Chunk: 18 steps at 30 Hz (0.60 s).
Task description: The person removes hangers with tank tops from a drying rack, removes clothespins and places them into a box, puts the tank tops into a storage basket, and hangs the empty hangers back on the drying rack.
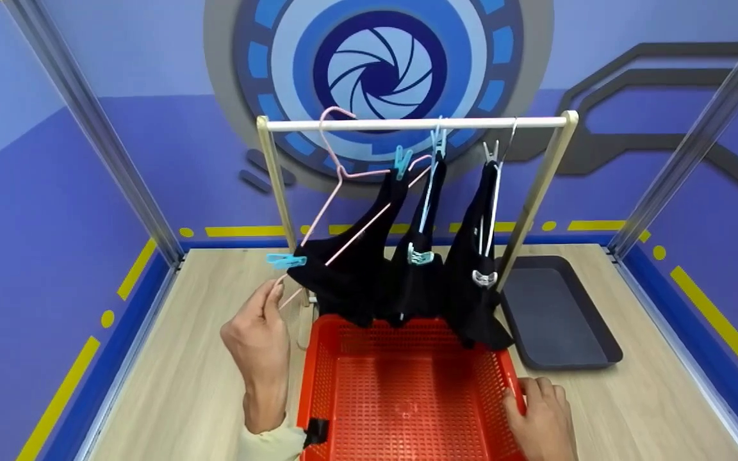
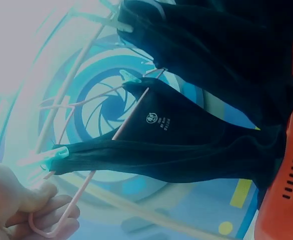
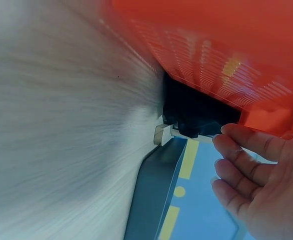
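My left hand (image 1: pixel 263 336) pinches the lower left corner of a pink wire hanger (image 1: pixel 323 211), which tilts with its hook up near the rod. Light blue clothespins (image 1: pixel 287 260) fasten a black garment (image 1: pixel 343 275) to this hanger; white print shows on the cloth in the left wrist view. At the right rim of a red plastic basket (image 1: pixel 407 410), my right hand (image 1: pixel 543 416) holds on, thumb inside and fingers outside. In the right wrist view those fingers (image 3: pixel 241 165) are loosely bent beside the basket wall, with the thumb hidden.
Over the basket's far end stands a wooden rack (image 1: pixel 407 124). Two more black garments (image 1: pixel 471 256) hang from it on hangers with clothespins, hems near the basket rim. Behind the rack's right leg lies a dark grey tray (image 1: pixel 558 314). Metal posts frame both sides.
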Tool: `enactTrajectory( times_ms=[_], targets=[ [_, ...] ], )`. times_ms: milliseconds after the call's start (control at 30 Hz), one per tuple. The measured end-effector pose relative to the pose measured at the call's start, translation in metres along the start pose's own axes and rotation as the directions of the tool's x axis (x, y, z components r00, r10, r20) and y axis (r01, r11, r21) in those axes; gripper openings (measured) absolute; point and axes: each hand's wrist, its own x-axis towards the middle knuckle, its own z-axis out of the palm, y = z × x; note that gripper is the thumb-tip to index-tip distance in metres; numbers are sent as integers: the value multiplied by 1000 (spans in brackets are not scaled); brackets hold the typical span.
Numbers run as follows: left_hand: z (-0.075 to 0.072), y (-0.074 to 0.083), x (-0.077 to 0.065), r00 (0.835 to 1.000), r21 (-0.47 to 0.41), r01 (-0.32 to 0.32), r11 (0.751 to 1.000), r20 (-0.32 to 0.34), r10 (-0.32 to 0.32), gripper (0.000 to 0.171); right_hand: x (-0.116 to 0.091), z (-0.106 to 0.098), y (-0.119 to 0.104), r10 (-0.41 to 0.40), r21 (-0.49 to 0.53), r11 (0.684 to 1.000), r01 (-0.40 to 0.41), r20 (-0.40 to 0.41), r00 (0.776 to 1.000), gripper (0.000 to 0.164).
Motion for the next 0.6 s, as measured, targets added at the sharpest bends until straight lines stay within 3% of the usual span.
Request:
enactTrajectory(
  times_ms=[233,600],
  targets=[
    [-13,-8,-1,999,46,20,999,-29,-18,12,2,-2,-2,49,11,999,-49,61,997,28],
    [-35,-25,-6,998,86,39,996,-60,-34,12,1,-2,-2,48,32,998,-49,53,997,26]
  ],
)
